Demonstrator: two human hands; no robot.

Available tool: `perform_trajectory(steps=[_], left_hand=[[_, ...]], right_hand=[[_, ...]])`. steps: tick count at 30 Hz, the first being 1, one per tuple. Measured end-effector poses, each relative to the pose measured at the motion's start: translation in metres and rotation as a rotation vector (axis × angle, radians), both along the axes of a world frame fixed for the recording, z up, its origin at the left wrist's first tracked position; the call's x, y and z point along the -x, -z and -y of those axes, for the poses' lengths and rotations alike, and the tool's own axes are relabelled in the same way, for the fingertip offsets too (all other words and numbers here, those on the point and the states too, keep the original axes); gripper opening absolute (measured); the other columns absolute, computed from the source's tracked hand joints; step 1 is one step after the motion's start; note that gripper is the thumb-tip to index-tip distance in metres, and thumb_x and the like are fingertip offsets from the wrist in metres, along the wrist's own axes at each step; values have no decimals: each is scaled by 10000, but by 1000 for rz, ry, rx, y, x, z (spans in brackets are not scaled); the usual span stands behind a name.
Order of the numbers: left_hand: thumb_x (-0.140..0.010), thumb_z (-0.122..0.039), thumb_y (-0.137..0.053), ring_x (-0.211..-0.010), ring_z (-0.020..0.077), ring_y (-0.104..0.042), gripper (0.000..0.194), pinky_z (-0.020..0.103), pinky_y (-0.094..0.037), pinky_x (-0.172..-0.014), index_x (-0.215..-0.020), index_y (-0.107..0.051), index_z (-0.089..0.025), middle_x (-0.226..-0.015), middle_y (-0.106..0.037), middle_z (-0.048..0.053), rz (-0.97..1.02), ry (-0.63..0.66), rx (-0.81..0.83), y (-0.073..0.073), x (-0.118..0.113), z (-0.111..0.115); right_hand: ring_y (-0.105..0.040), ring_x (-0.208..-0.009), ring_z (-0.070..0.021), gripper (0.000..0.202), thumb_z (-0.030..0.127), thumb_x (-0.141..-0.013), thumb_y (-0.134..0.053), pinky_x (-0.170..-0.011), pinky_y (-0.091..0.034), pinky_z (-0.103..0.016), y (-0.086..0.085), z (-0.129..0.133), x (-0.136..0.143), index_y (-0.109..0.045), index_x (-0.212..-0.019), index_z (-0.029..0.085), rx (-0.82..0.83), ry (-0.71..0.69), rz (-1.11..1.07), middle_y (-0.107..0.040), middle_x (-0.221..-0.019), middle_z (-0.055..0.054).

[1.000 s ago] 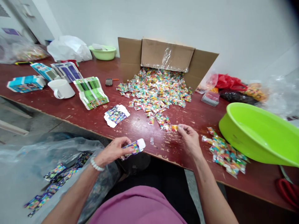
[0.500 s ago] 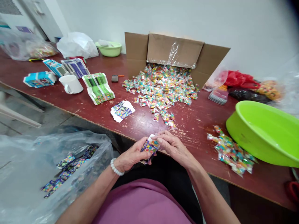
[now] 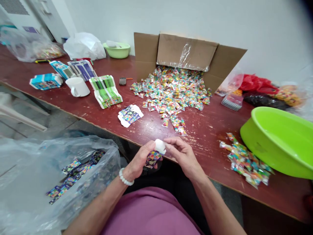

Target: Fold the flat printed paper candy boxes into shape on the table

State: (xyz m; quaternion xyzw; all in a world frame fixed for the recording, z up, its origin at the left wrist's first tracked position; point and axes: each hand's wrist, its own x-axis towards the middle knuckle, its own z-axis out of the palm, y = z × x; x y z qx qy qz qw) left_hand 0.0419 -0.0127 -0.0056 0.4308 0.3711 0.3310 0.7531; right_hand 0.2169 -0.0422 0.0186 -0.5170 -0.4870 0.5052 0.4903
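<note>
I keep the left hand (image 3: 140, 161) wrapped around a small printed carton (image 3: 153, 159) beside the table (image 3: 205, 137), white flap (image 3: 160, 145) toward the right hand (image 3: 184, 157), fingertips (image 3: 168, 140) nearly together; from here I can't tell what's pinched.

the small carton (image 3: 153, 160) you hold looks like thin printed card, its flap (image 3: 160, 145) matt white. your table (image 3: 149, 129) has a glossy dark red finish, scuffed rough and pale in patches near you. the packets (image 3: 171, 91) are wrapped in clear, shiny plastic film. the big box (image 3: 168, 49) is matt brown cardboard with glossy clear tape (image 3: 185, 55). the green basin (image 3: 260, 148) looks like smooth plastic, the bag (image 3: 31, 169) at your left crinkled, translucent plastic, your bracelet (image 3: 125, 179) smooth whitish beads.
</note>
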Motion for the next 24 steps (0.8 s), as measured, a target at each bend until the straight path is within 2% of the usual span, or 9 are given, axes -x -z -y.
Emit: perform_trajectory(steps=[3,5,8,11,14,16,19,24], left_hand=[[-845,-533,-614,-610,158,-605,375,233,-488,-469,-959,-615,-176,-780,-658,37,44,9,15,-5,-1,2],[-823,-500,-653,-584,145,-594,361,221,-478,-444,-962,-618,-169,-756,-644,24,47,-2,10,-5,-3,4],[-840,-508,-635,-581,149,-611,385,225,-490,-439,-1018,-628,-167,-746,-645,24,76,-50,74,-3,-6,8],[-885,-581,-533,-507,147,-619,467,237,-493,-433,-1052,-635,-157,-735,-666,47,154,-16,218,-2,-7,10],[-915,-591,-463,-454,151,-619,487,240,-483,-416,-1025,-631,-147,-714,-675,64,196,10,325,-3,-6,9],[-928,-557,-459,-452,156,-620,437,245,-486,-413,-1007,-619,-158,-701,-676,59,206,-3,355,-5,-5,8],[-927,-542,-469,-441,149,-608,403,236,-475,-400,-1013,-612,-175,-678,-662,35,188,-25,344,-9,-5,9],[-907,-597,-479,-446,122,-591,512,211,-453,-415,-1138,-641,-170,-678,-648,17,67,-63,225,-14,-10,12]], right_hand=[[-600,-743,-151,464,462,-727,-785,-682,-513,-275,5,-2,2,-639,-1103,234,128,-14,-144,-641,-874,-5],[-600,-719,-137,431,455,-731,-786,-663,-513,-257,8,-2,6,-648,-1061,215,116,-91,-123,-661,-874,-6],[-586,-630,-118,314,453,-809,-718,-589,-495,-241,11,-1,14,-666,-983,197,39,-102,-61,-660,-821,-2],[-571,-537,-112,236,421,-874,-655,-527,-462,-241,13,-1,17,-701,-935,198,-80,-31,55,-659,-738,3],[-629,-624,-144,180,363,-896,-641,-595,-486,-261,15,-2,14,-745,-926,219,-275,19,249,-709,-801,-27],[-653,-706,-162,170,342,-910,-625,-672,-503,-276,15,-2,11,-754,-912,232,-349,-38,309,-720,-827,-35],[-646,-691,-154,194,359,-917,-613,-664,-516,-276,14,-1,10,-744,-869,224,-298,-136,232,-722,-877,-41],[-617,-582,-136,205,398,-828,-713,-548,-505,-250,13,-1,13,-721,-865,197,-96,-73,84,-715,-784,-22]])
